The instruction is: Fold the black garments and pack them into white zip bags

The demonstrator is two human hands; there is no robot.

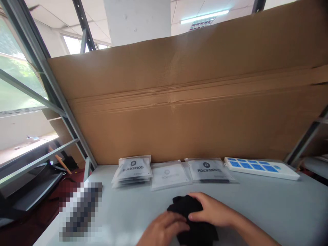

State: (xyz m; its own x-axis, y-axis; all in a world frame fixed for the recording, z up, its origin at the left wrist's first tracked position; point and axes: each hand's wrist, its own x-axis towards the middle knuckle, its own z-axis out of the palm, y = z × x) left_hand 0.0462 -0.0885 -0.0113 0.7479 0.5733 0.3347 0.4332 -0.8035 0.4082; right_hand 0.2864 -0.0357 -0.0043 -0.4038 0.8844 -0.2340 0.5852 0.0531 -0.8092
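Observation:
A folded or bunched piece of black cloth lies at the near edge of the view on the grey table. My left hand is on its left side, with bent fingers pressing into the fabric. On the upper right, my right hand grips the cloth between the thumb and the fingers, whose tips are partly hidden behind it. Just beyond the hands lies a flat frosted bag with faint printing.
A stack of frosted ROCKBROS bags sits at the back left, another bag right of centre. A white power strip with blue panels is farther right. A cardboard sheet walls the back. Something pixelated is at left.

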